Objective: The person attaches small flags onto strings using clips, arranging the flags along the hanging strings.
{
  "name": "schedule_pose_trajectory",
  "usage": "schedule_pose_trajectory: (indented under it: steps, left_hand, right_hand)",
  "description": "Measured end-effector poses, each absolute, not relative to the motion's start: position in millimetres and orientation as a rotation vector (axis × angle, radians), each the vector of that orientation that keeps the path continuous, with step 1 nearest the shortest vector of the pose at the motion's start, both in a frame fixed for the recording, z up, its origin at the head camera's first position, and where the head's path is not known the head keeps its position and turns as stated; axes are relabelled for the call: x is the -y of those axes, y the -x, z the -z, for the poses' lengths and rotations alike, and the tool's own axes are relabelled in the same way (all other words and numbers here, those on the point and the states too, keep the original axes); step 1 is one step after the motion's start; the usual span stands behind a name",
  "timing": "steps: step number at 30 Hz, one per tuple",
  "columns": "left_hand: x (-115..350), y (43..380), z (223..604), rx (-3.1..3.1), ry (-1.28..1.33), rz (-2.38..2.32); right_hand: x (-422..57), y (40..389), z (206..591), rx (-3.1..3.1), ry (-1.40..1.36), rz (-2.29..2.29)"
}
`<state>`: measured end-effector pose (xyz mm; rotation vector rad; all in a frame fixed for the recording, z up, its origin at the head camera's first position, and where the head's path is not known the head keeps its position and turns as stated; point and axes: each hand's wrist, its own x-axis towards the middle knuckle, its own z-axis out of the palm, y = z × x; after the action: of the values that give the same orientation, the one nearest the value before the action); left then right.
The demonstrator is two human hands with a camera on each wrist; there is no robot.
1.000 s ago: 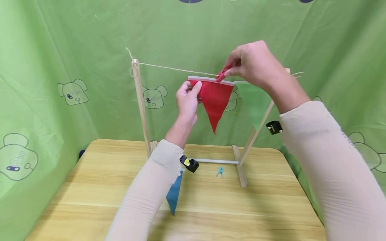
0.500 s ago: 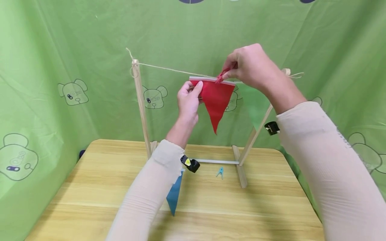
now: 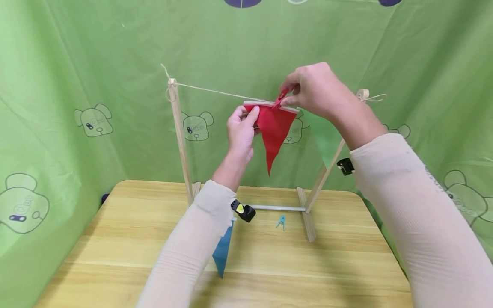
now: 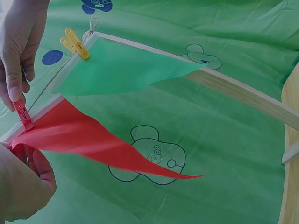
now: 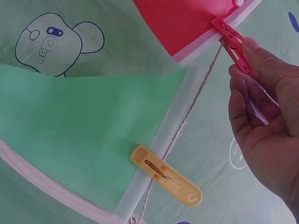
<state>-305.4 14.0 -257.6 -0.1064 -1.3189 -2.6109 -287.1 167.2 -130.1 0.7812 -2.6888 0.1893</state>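
My left hand (image 3: 240, 128) pinches the top left part of a red triangular pennant (image 3: 277, 128), thumb in front. The pennant has a white top band and its point hangs down. My right hand (image 3: 317, 92) pinches a red clothespin (image 5: 231, 44) between thumb and fingers. Its jaws sit over the pennant's white edge at the string (image 3: 219, 91), which dips toward it. Beside it hangs a green pennant (image 5: 84, 126), held on the string by a yellow clothespin (image 5: 166, 176). In the head view my right hand and forearm hide that clothespin.
Two wooden posts, a left post (image 3: 179, 141) and a right post (image 3: 325, 175), carry the string above the wooden table (image 3: 115, 256). A white bar (image 3: 277, 208) joins their feet. A light blue clothespin (image 3: 282, 221) and a blue pennant (image 3: 222, 252), partly behind my left sleeve, are lower down.
My right hand has moved slightly down and left with the red clothespin, and the string dips lower. The red pennant's point has swung a little left. My left hand stays nearly in place.
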Motion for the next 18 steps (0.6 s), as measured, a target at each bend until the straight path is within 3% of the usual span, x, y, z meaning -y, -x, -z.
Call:
schedule_pose_trajectory:
  steps: [18]
  left_hand:
    - [-10.3, 309.4, 261.6, 1.377, 0.087, 2.552]
  right_hand:
    - [-162.4, 290.9, 127.8, 2.732, -0.794, -0.185]
